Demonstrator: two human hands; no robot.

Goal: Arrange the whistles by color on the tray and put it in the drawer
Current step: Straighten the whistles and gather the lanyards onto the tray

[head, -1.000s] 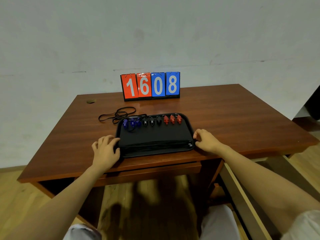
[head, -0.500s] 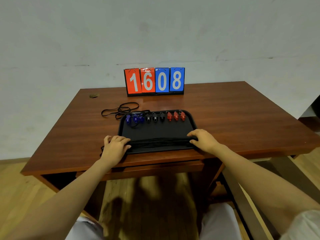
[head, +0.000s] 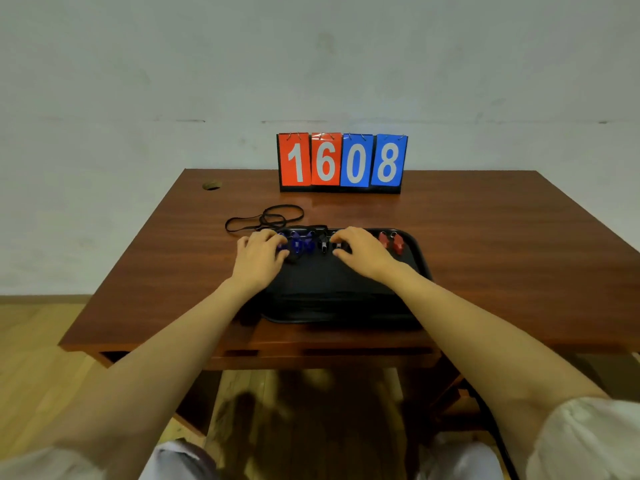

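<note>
A black tray (head: pixel 346 292) lies on the wooden table (head: pixel 502 254) near its front edge. Along the tray's far rim runs a row of whistles: blue whistles (head: pixel 301 244) at the left, a black whistle (head: pixel 323 245) in the middle, red whistles (head: pixel 393 241) at the right. My left hand (head: pixel 259 258) lies over the left end of the row, fingertips curled down on a blue whistle. My right hand (head: pixel 363 252) covers the middle of the row, fingers closed on a black whistle. Both hands hide part of the row.
A flip scoreboard (head: pixel 343 162) reading 1608 stands at the back of the table against the wall. Loose black cords (head: pixel 265 218) lie just behind the tray's left corner. A shut drawer front (head: pixel 329 355) sits under the table edge. My knees are below.
Both hands have left the tray's near side edges and reached forward to the whistle row at the far rim. The camera has moved closer to the table.
</note>
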